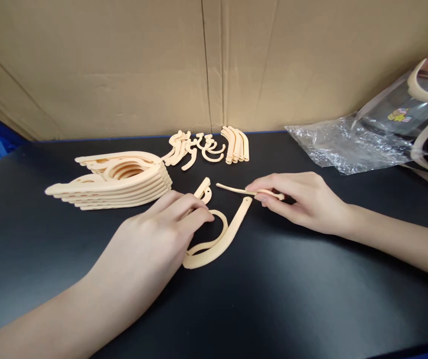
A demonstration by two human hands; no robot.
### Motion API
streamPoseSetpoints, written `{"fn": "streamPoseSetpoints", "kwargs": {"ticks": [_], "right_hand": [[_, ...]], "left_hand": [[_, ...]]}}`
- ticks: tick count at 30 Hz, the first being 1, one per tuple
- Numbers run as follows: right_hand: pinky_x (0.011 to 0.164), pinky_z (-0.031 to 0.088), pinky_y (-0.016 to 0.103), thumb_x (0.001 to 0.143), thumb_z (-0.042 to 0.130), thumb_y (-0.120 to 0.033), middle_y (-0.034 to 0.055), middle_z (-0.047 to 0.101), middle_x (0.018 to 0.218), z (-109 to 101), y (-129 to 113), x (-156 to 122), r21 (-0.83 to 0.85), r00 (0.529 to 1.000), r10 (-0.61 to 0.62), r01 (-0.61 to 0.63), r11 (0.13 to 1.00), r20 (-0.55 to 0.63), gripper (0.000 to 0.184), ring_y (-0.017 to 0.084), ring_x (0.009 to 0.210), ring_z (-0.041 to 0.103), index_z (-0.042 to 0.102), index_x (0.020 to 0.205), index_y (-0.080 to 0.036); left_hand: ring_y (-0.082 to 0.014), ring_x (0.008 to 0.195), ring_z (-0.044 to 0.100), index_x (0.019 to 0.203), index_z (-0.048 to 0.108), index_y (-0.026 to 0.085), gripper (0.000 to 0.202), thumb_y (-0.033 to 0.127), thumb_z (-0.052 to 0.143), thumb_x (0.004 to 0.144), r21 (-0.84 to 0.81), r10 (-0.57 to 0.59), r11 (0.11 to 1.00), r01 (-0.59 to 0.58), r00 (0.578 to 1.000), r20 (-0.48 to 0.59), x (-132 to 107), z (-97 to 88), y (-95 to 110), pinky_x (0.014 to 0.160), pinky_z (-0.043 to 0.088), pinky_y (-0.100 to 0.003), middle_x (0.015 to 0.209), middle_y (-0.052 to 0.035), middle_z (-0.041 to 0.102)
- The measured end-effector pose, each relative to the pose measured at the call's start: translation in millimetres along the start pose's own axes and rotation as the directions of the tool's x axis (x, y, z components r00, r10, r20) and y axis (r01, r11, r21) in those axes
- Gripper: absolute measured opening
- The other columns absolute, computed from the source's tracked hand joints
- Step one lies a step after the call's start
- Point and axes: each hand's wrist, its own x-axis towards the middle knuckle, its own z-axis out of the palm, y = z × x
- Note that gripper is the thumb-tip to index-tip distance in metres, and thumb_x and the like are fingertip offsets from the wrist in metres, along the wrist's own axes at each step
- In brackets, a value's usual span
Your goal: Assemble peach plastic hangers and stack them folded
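My left hand (157, 234) rests on the black table (311, 299) with its fingers curled down onto a peach plastic hanger piece (217, 244), a curved arm with a hook loop. My right hand (303, 202) pinches a thin curved peach strip (236, 189) that points left, its tip just above the curved arm's upper end. A short peach part (203, 188) pokes out beyond my left fingertips.
A stack of folded peach hangers (116, 182) lies at the left. Loose hooks (195, 147) and a row of curved arms (236, 144) sit near the back. Crumpled clear plastic bags (352, 144) lie at the right. A cardboard wall (199, 65) closes the rear.
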Motion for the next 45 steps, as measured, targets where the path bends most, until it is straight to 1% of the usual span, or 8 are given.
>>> {"fn": "streamPoseSetpoints", "kwargs": {"ticks": [4,9,13,20,27,32,40,45], "right_hand": [[0.061,0.042,0.021,0.096,0.052,-0.019,0.002,0.067,0.083,-0.3,0.0,1.5,0.033,0.994,-0.098,0.097,0.995,0.042,0.02,0.009,0.067,0.058,0.067,0.11,-0.017],[0.063,0.045,0.022,0.096,0.052,-0.018,0.003,0.067,0.085,2.1,2.1,1.1,0.051,0.996,-0.074,0.072,0.996,0.041,0.031,0.011,0.07,0.059,0.062,0.125,-0.016],[0.071,0.048,0.024,0.097,0.052,-0.02,0.0045,0.072,0.095,3.4,2.4,0.3,0.027,0.996,-0.075,0.074,0.997,0.044,0.031,0.013,0.078,0.064,0.061,0.127,-0.019],[0.068,0.049,0.021,0.096,0.056,-0.021,0.0032,0.073,0.09,0.3,-1.8,2.5,0.016,0.995,-0.095,0.095,0.995,0.001,0.015,0.011,0.075,0.067,0.067,0.105,-0.016],[0.059,0.044,0.021,0.095,0.056,-0.02,0.0008,0.068,0.084,-3.1,0.4,-2.7,-0.091,0.987,-0.159,0.157,0.983,-0.012,0.019,0.009,0.065,0.058,0.068,0.111,-0.021],[0.065,0.047,0.022,0.098,0.049,-0.016,0.0049,0.065,0.094,-0.7,-2.5,-0.5,-0.044,0.978,-0.196,0.199,0.979,0.066,0.025,0.011,0.078,0.06,0.063,0.118,-0.015],[0.064,0.041,0.026,0.096,0.055,-0.019,-0.0009,0.065,0.088,-0.1,-15.3,1.5,-0.26,0.958,-0.277,0.286,0.922,0.074,0.013,0.012,0.075,0.053,0.067,0.094,-0.023],[0.073,0.042,0.03,0.099,0.047,-0.021,0.0042,0.064,0.094,-1.5,-16.3,4.2,-0.335,0.942,-0.322,0.334,0.881,0.092,0.02,0.016,0.086,0.055,0.064,0.088,-0.02]], "left_hand": [[-0.0219,0.085,0.067,0.096,0.067,0.018,0.035,0.005,0.036,0.09,0.002,0.002,1.0,-0.003,1.0,0.01,1.9,-1.9,-0.3,0.058,0.055,-0.031,0.099,-0.0047,0.07],[-0.022,0.081,0.066,0.095,0.068,0.017,0.036,0.003,0.035,0.089,0.107,0.013,0.994,-0.009,0.999,-0.038,0.3,-0.3,1.3,0.055,0.05,-0.031,0.097,-0.0052,0.07],[-0.024,0.094,0.064,0.097,0.067,0.014,0.037,0.003,0.032,0.094,0.169,0.145,0.977,-0.129,0.985,-0.089,-1.0,1.6,6.7,0.072,0.051,-0.035,0.099,-0.0062,0.069],[-0.0236,0.109,0.059,0.111,0.064,0.013,0.026,0.023,0.043,0.1,-0.123,0.306,0.944,-0.307,0.952,-0.031,4.7,4.0,14.9,0.096,0.049,-0.037,0.117,-0.0089,0.066],[-0.025,0.111,0.06,0.11,0.064,0.013,0.023,0.017,0.046,0.098,-0.172,0.306,0.939,-0.299,0.952,0.015,6.4,3.9,12.4,0.093,0.054,-0.038,0.119,-0.0109,0.066],[-0.0257,0.111,0.059,0.107,0.063,0.012,0.021,0.008,0.048,0.093,-0.149,0.331,0.934,-0.326,0.943,0.014,6.1,5.4,9.9,0.093,0.054,-0.038,0.118,-0.012,0.065],[-0.0242,0.105,0.059,0.107,0.062,0.012,0.025,0.002,0.044,0.092,-0.239,0.322,0.921,-0.308,0.946,0.024,6.4,5.6,8.9,0.089,0.055,-0.037,0.113,-0.0112,0.065],[-0.0226,0.102,0.06,0.108,0.062,0.012,0.023,0.004,0.045,0.094,-0.239,0.318,0.92,-0.31,0.948,-0.006,7.0,4.7,7.8,0.087,0.054,-0.035,0.112,-0.0106,0.065]]}}
